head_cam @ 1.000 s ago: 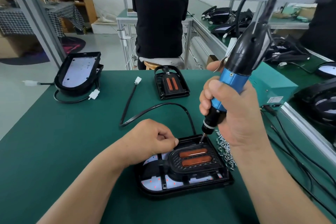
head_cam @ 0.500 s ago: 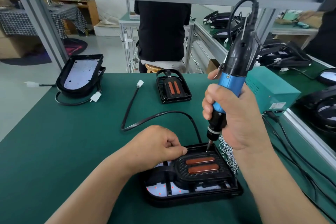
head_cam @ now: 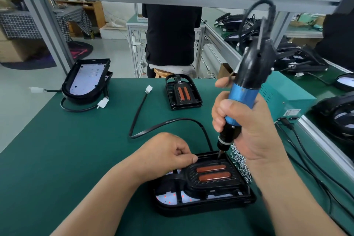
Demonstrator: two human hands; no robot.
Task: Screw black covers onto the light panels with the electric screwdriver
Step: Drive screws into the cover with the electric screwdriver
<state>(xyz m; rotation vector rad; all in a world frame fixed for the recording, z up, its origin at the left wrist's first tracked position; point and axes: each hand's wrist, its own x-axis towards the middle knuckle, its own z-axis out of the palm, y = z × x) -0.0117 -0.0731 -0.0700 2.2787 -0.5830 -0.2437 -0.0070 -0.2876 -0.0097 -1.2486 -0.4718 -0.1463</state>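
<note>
A light panel (head_cam: 203,205) lies near the table's front edge with a black cover (head_cam: 214,176) bearing two orange strips set into it. My right hand (head_cam: 249,122) grips the blue and black electric screwdriver (head_cam: 243,90), held nearly upright, its bit down on the cover's far edge. My left hand (head_cam: 164,155), fingers curled, rests on the cover's far left edge with its thumb against the rim. A pile of small silver screws (head_cam: 240,165) lies just right of the panel.
A covered panel (head_cam: 183,94) sits at the table's far middle, and uncovered panels (head_cam: 86,80) with white connectors at the far left. A black cable (head_cam: 153,126) loops across the mat. A teal power box (head_cam: 283,97) stands at right. A person sits behind the table.
The view has shifted slightly, so the panel sits a little lower and to the right. The bit has stayed at the cover's far edge, and both hands keep their hold.
</note>
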